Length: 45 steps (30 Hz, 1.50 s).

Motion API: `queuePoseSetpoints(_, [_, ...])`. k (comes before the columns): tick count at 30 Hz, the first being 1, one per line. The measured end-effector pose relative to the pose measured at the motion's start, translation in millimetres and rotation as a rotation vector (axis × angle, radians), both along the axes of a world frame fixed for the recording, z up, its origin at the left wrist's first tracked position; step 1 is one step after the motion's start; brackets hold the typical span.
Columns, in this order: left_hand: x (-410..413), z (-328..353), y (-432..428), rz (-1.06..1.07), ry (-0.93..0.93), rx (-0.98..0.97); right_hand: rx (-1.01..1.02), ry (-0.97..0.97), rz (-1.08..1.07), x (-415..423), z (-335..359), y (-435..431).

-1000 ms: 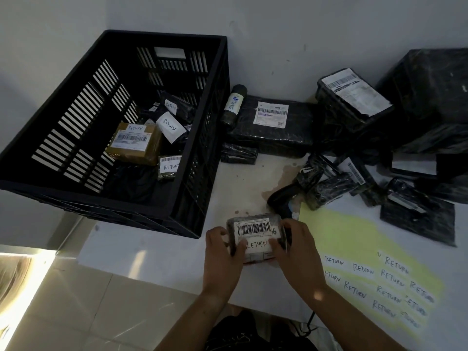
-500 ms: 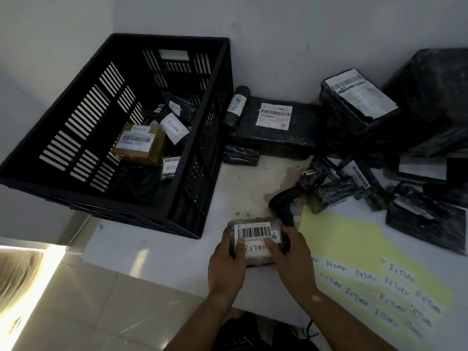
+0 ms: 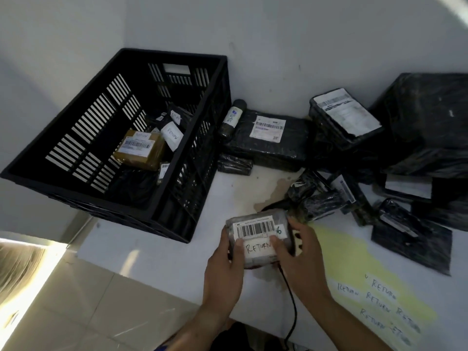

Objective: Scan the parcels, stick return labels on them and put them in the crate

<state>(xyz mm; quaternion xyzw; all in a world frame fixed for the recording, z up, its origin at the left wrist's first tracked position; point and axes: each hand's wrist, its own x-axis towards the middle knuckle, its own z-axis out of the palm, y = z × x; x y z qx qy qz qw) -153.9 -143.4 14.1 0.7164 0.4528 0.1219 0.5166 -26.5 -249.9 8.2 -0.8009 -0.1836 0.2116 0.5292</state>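
Left hand (image 3: 222, 264) and right hand (image 3: 302, 259) are both clamped on the grey parcel (image 3: 255, 217), fingers wrapped round its short sides and thumbs pressing on top. The black crate (image 3: 114, 196) sits at the left end of the white surface (image 3: 152, 262), with several labelled parcels inside. A heap of black-wrapped parcels (image 3: 428, 122) lies at the right by the wall. The grey parcel is over the surface's near edge, close to the crate's corner; whether it is lifted or resting I cannot tell. It looks small, light and plastic-wrapped, so probably a little slick, and a hold by the sides suits it. Its RETURN label (image 3: 258, 248) sits below the barcode (image 3: 254, 229), a thumb on each end.
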Motion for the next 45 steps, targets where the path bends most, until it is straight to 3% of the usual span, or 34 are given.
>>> queuePoseSetpoints(3, [19.2, 37.6, -6.6, -0.015, -0.051, 0.022, 0.105, 0.119, 0.027, 20.9, 37.1, -1.3])
queuePoseSetpoints(6, [34.9, 76.9, 3.4, -0.06, -0.087, 0.079, 0.177, 0.115, -0.049, 32.1, 71.4, 8.3])
queuePoseSetpoints(12, [17.2, 163.1, 80.2, -0.205, -0.229, 0.106, 0.417, 0.152, -0.112, 39.2, 135.4, 55.5])
queuePoseSetpoints(17, [-16.2, 196.7, 212.1, -0.178, -0.192, 0.456, 0.485, 0.129, -0.041, 27.1, 170.5, 132.4])
queuePoseSetpoints(23, [-44.4, 179.1, 408.2, -0.174, -0.009, 0.836, 0.533, 0.047, 0.046, 0.7, 201.3, 239.7])
queuePoseSetpoints(25, [-47.1, 165.1, 457.6, -0.204, 0.103, 0.849, 0.495, 0.037, 0.095, -4.6, 201.5, 274.0])
queuePoseSetpoints(29, [-54.1, 131.8, 521.3, -0.309, 0.336, 0.695, 0.248, 0.129, 0.286, -19.3, 174.9, 345.7])
queuePoseSetpoints(34, [-60.6, 109.2, 525.3, -0.371, 0.32, 0.69, -0.116, 0.239, 0.448, -54.0, 89.2, 406.8])
queuePoseSetpoints(40, [-61.3, 99.3, 531.0, -0.395, 0.347, 0.766, -0.186, 0.427, 0.294, -81.8, 16.0, 422.7])
queuePoseSetpoints(45, [-59.9, 100.1, 530.9, -0.41, 0.365, 0.801, -0.298, 0.288, 0.347, -98.2, -12.5, 429.6])
